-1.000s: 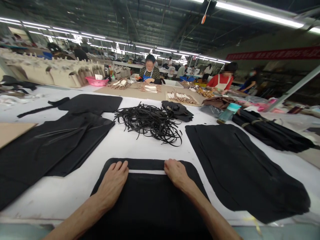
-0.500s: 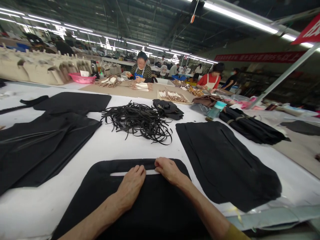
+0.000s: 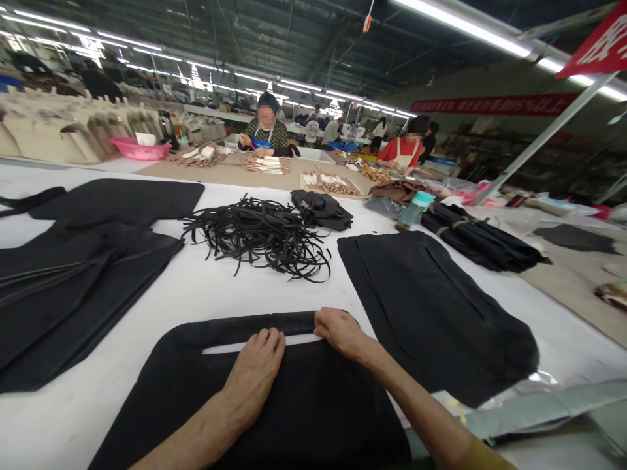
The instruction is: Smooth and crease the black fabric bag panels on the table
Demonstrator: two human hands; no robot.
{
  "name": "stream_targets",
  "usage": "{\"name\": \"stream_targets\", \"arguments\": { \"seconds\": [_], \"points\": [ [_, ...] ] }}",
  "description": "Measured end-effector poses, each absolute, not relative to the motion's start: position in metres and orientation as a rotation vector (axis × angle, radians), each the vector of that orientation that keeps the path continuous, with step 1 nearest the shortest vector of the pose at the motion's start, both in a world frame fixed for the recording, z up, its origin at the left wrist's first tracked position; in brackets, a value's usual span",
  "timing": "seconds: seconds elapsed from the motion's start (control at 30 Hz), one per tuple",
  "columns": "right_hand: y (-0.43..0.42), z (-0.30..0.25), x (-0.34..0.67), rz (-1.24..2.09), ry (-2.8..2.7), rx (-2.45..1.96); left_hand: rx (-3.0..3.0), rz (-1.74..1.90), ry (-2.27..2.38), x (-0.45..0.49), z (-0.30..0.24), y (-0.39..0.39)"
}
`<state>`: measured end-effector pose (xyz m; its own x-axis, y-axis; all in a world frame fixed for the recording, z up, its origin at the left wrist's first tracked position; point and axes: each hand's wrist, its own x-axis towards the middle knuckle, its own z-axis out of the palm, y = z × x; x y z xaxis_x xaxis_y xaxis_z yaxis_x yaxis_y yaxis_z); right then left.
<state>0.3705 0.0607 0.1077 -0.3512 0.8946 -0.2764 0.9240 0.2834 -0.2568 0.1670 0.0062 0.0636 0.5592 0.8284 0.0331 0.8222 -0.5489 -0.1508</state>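
A black fabric panel (image 3: pixel 206 405) with rounded corners and a long slot near its far edge lies before me. White tabletop shows through the slot. My left hand (image 3: pixel 257 365) rests palm down on the panel, its fingers laid over the slot's near edge at the middle. At the slot's right end, my right hand (image 3: pixel 340 331) pinches the strip between the slot and the far edge. Its thumb is mostly hidden. Beyond the hands is a tangled heap of narrow black strips (image 3: pixel 259 238). Right of the panel lies a stack of similar black slotted panels (image 3: pixel 416 300).
Folded black fabric (image 3: pixel 73 294) covers the table's left side. At the back right are a teal-lidded bottle (image 3: pixel 415 212) and a tied black bundle (image 3: pixel 482 238). A pink basin (image 3: pixel 140 149) stands farther off. Two co-workers sit across the tables. The table's edge (image 3: pixel 548 408) runs at right.
My right hand has slid rightwards along the strip to the slot's end, and more of the slot shows between my hands. My left hand stays on the panel. The view has shifted slightly.
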Motion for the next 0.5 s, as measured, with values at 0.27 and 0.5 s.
{"name": "stream_targets", "arguments": {
  "seconds": [0.27, 0.5],
  "points": [
    [0.075, 0.127, 0.356, -0.569, 2.230, 1.687, -2.633, 0.130, -1.336, 0.183, 0.072, 0.004],
    [0.078, 0.127, 0.353, -0.575, 2.129, 1.721, -2.619, 0.126, -1.443, 0.199, 0.080, 0.008]
  ]
}}
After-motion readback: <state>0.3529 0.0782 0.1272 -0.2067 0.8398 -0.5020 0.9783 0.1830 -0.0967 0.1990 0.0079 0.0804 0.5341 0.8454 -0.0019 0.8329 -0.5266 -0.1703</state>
